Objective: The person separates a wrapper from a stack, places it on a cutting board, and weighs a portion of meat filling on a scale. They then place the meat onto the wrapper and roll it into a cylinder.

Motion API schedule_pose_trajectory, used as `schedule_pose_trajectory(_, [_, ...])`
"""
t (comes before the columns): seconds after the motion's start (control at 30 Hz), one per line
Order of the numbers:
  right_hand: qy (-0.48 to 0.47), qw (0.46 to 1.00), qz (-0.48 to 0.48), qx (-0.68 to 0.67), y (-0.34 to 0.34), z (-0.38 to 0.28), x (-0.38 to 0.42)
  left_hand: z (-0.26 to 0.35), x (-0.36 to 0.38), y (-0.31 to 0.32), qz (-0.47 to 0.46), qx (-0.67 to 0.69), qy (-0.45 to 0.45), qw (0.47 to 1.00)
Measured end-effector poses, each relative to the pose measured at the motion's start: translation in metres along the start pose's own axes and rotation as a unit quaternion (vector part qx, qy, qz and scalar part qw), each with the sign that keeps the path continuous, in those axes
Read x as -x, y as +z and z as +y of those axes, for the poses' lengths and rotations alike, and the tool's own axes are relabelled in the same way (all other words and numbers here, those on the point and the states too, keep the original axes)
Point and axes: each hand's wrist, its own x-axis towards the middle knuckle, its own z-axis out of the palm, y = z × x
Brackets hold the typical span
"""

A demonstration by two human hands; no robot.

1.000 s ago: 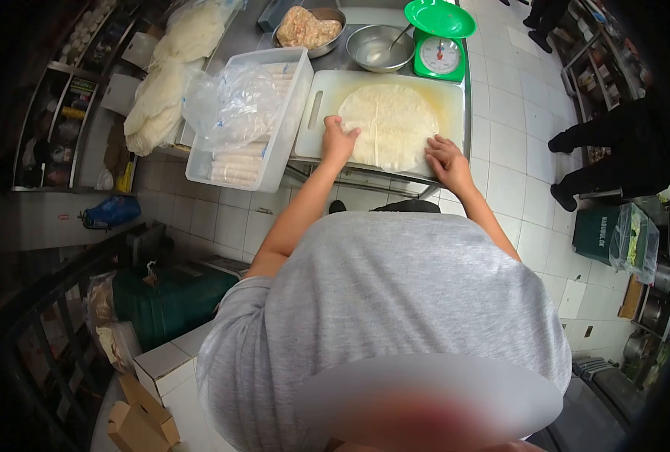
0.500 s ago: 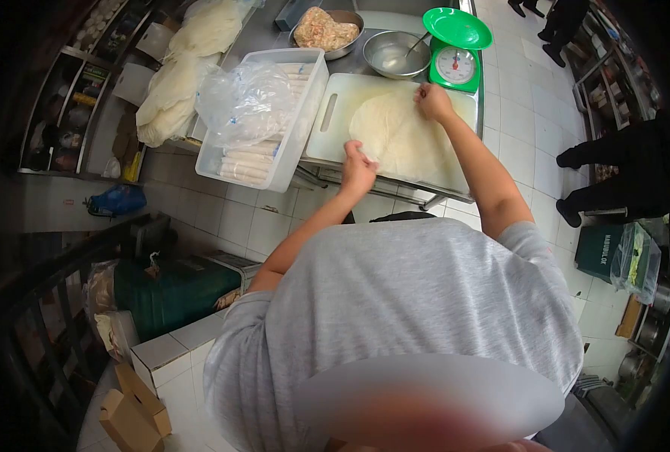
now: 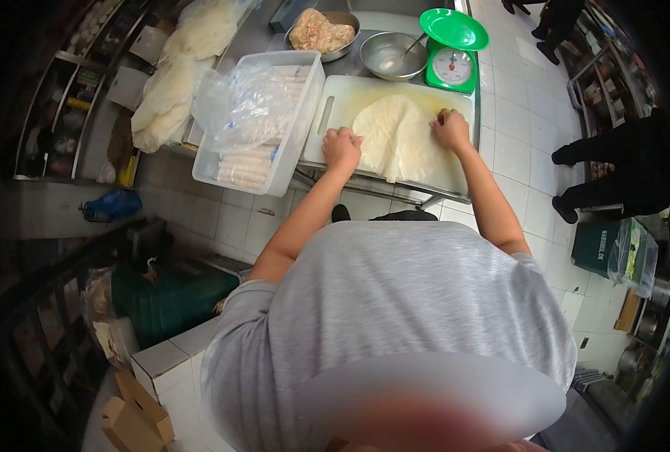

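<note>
Arranging the round dough sheet (image 3: 399,135) on the smooth white board (image 3: 348,99), by the look of it. The sheet is lying thin, pale, creased. Left hand (image 3: 342,149) is resting loosely curled by its left edge, right hand (image 3: 450,130) bunching fingers at its right; can't tell if gripping. Next move is seemingly calling for light fingertips.

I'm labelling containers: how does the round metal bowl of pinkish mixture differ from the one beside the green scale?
The round metal mixture bowl is heaped above its rim; the round metal scale-side bowl holds pale contents low down. The scale-side bowl has a thin utensil leaning on its rim; the mixture bowl shows none. Both rest on the grey metal table.
</note>
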Motion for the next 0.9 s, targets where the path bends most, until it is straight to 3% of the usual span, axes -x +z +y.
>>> schedule_pose_trajectory(0.1, [0.08,0.992,0.059,-0.073,-0.002,-0.003,0.002,0.001,-0.01,0.013,-0.024,0.027,0.028,0.999])
schedule_pose_trajectory(0.3, [-0.008,0.999,0.011,0.035,-0.014,-0.005,0.003,-0.002,-0.007,0.0,-0.053,0.091,0.003,0.994])
schedule_pose_trajectory(0.4, [0.009,0.996,-0.038,0.076,-0.015,-0.009,0.003,-0.011,-0.011,0.008,-0.044,0.124,0.012,0.991])
schedule_pose_trajectory(0.5, [-0.103,0.985,0.056,0.126,-0.01,-0.015,-0.008,-0.011,-0.022,0.003,-0.068,0.156,0.05,0.984])
schedule_pose_trajectory(0.6, [-0.332,0.935,0.114,0.06,-0.042,-0.079,-0.006,0.017,-0.033,-0.038,-0.139,0.255,0.134,0.947])
schedule_pose_trajectory(0.67, [-0.424,0.905,0.001,0.017,-0.073,-0.122,-0.01,0.033,-0.042,-0.055,-0.182,0.326,0.2,0.906])
schedule_pose_trajectory(0.73, [-0.418,0.88,-0.225,-0.03,-0.094,-0.147,-0.024,0.05,-0.045,-0.09,-0.212,0.368,0.235,0.875])
schedule_pose_trajectory(0.77, [-0.375,0.868,-0.3,-0.127,-0.11,-0.153,-0.025,0.055,-0.047,-0.107,-0.225,0.387,0.252,0.858])
schedule_pose_trajectory(0.87, [-0.353,0.842,-0.331,-0.236,-0.136,-0.16,-0.03,0.055,-0.053,-0.139,-0.136,0.592,0.199,0.769])
schedule_pose_trajectory(0.9, [-0.301,0.839,-0.325,-0.316,-0.148,-0.161,-0.025,0.045,-0.058,-0.138,-0.122,0.653,0.128,0.737])
